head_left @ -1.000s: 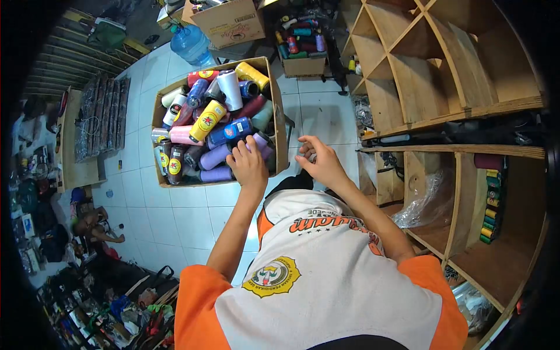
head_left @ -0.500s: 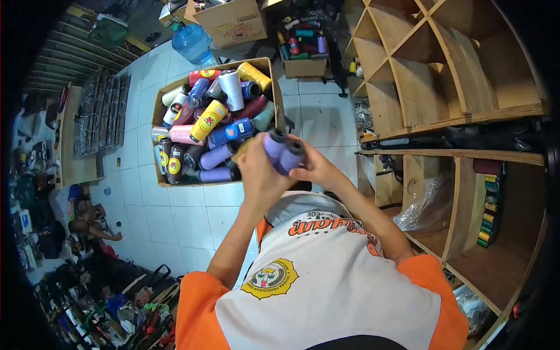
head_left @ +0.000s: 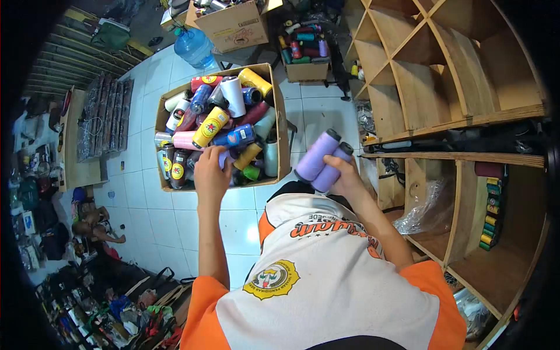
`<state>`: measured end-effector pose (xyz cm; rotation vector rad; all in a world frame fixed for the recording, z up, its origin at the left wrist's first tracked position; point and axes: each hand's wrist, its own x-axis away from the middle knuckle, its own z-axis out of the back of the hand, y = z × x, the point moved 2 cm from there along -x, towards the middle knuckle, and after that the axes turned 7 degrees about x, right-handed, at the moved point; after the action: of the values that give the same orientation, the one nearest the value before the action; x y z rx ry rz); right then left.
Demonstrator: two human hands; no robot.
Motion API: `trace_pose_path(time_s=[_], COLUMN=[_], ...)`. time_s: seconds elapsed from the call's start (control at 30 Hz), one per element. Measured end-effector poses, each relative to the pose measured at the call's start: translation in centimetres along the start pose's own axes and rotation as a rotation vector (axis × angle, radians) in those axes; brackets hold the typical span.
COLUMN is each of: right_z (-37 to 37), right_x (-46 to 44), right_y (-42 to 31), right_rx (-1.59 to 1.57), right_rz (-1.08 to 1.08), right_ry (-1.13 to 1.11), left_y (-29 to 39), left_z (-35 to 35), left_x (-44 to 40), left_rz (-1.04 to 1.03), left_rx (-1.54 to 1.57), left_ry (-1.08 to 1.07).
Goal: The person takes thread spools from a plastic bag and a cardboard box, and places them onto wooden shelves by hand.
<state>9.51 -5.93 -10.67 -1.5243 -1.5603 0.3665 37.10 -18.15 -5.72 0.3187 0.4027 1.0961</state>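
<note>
Slanting mid-frame, two lavender spools (head_left: 317, 156) are held by the right hand (head_left: 348, 177); a purple spool (head_left: 226, 157) is touched by the left hand (head_left: 210, 174), grip unclear.

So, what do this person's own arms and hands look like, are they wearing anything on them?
Both the left hand and right hand are bare, with no gloves. Plain orange short sleeves cover the upper arms, joined to a whitish shirt. The forearms are uncovered; I see no watch or cables.

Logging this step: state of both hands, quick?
Left hand: touching one purple cylindrical thread spool; grip unclear.
Right hand: closed, holding two purple cylindrical thread spools.
</note>
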Motion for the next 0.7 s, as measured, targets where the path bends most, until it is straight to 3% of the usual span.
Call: trace_pose_path(time_s=[0.17,0.3,0.4,0.53,0.63,0.7], right_z=[2.7,3.2,3.2,3.1,3.1,2.9], right_x=[-0.1,0.0,-0.1,0.0,0.2,0.5], right_y=[-0.6,-1.2,-0.9,-0.3,-0.1,-0.1], right_rx=[0.078,0.086,0.084,0.079,0.098,0.108], right_rz=[0.039,0.066,0.06,0.034,0.026,0.007], right_ry=[0.084,0.116,0.115,0.092,0.081,0.083], left_y=[-2.9,-3.7,-4.8,-4.6,-3.8,-3.9], left_z=[-2.0,-2.7,-2.8,-2.8,-1.5,-1.1], left_x=[0.8,1.0,1.2,1.4,1.8,2.4], left_rz=[0.08,-0.011,-0.181,-0.183,-0.06,-0.064], left_rx=[-0.147,-0.27,-0.252,-0.191,-0.076,-0.008], left_ry=[-0.182,-0.18,-0.111,-0.158,-0.22,-0.157])
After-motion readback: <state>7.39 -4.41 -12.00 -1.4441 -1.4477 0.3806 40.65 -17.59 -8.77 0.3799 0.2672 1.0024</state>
